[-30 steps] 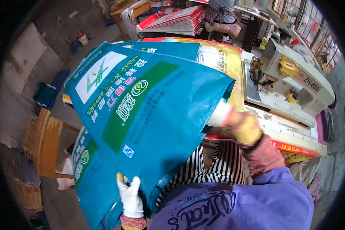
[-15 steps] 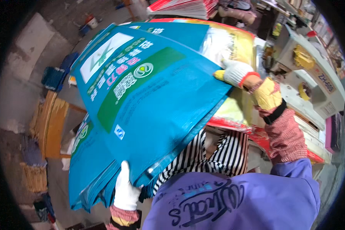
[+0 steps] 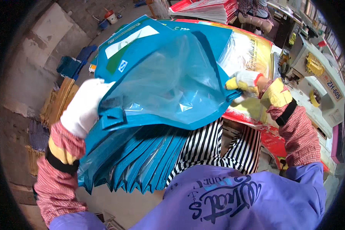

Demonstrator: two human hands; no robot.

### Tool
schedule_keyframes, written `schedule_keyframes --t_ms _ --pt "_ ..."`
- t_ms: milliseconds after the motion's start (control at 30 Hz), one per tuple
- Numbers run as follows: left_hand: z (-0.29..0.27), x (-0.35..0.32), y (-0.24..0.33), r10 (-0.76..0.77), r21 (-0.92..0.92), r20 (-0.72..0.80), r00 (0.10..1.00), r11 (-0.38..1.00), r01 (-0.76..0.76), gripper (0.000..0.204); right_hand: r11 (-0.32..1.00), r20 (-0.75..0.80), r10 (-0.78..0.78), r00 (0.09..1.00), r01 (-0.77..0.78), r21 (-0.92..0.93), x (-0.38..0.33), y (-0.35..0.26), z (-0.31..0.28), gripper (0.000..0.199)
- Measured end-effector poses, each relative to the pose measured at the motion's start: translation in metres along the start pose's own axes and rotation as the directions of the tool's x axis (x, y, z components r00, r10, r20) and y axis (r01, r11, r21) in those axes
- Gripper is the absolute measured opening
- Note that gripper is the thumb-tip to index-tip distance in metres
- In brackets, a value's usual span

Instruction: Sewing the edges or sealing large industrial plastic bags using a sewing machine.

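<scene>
A blue woven bag (image 3: 168, 82) with a clear plastic liner lies across my lap, its near end lifted and spread wide so the shiny inside shows. In a white glove, my left hand (image 3: 82, 107) grips the bag's left edge; its fingertips are partly behind the material. My right hand (image 3: 246, 82), in a white glove with yellow fingers, is closed round the bunched right corner. Beneath hangs a stack of similar blue bags (image 3: 138, 165), their folded ends fanned out. The printed side of the top bag shows only at its far end.
Under the bags lies a yellow and red printed sack (image 3: 253, 50). To the right stands a cream sewing machine (image 3: 314, 73). Red and white sacks (image 3: 207, 9) are piled at the back. A broom (image 3: 36, 145) and wooden boards (image 3: 61, 101) are at the left.
My left hand has risen from the near lower edge to the bag's left side. The bag's near end has been lifted and opened, and my right hand has closed on its corner.
</scene>
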State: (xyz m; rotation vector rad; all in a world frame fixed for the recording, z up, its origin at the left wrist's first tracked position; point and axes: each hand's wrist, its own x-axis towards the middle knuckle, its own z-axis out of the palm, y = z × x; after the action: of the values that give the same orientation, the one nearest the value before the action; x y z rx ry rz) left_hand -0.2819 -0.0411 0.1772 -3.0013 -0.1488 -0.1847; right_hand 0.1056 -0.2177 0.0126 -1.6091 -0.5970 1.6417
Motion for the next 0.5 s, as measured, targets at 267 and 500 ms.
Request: schedule_keyframes --t_ms 267,500 --pt "-0.104 -0.085 -0.125 -0.109 -0.179 -0.174 0.979 0.981 0.078 0.043 -0.097 0.467 -0.820 0.331 0.723 -0.684 0.025 -0.049 0.033 0.020" --pt "-0.087 -0.303 -0.055 -0.863 -0.744 -0.074 0.500 0.382 0.549 0.083 -0.322 0.582 -0.587 0.563 0.497 -0.806 0.139 -0.131 0.162 0.043"
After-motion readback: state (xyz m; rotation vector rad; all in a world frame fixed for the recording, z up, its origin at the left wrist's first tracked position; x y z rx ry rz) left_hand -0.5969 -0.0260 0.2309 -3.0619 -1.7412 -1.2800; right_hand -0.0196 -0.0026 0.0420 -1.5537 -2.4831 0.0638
